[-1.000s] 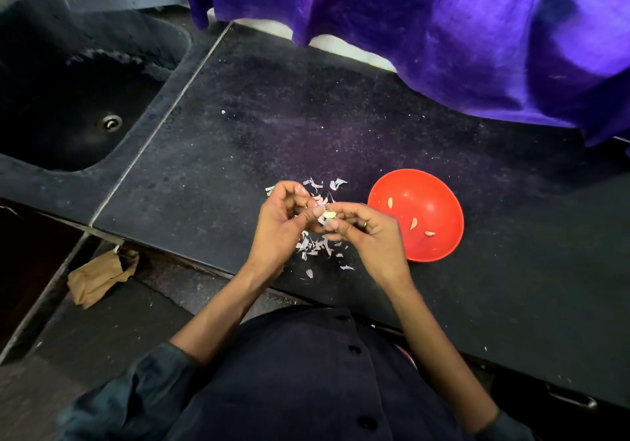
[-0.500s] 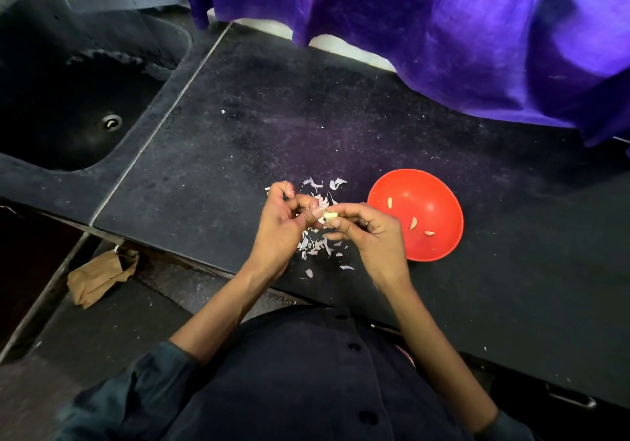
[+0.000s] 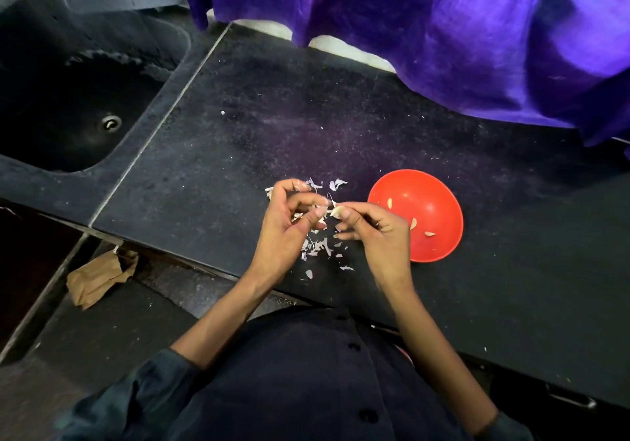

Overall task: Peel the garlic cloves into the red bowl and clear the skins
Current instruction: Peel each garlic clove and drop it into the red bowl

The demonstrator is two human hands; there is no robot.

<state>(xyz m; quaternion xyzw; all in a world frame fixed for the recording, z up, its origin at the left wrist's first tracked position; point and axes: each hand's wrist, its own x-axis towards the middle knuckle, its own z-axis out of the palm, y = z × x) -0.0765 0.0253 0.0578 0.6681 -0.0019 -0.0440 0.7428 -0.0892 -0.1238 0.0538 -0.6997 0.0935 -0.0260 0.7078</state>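
I've got the garlic clove (image 3: 335, 211) pinched in my right hand (image 3: 381, 232) just left of the red bowl (image 3: 439, 246) — close, so it drops straight in. My left hand (image 3: 288, 222) curls in, fingertips picking at its skin. Both hands hover together over the skins (image 3: 318, 246) scattered on the counter (image 3: 238, 140) — three peeled cloves (image 3: 414, 223) sit in the bowl.
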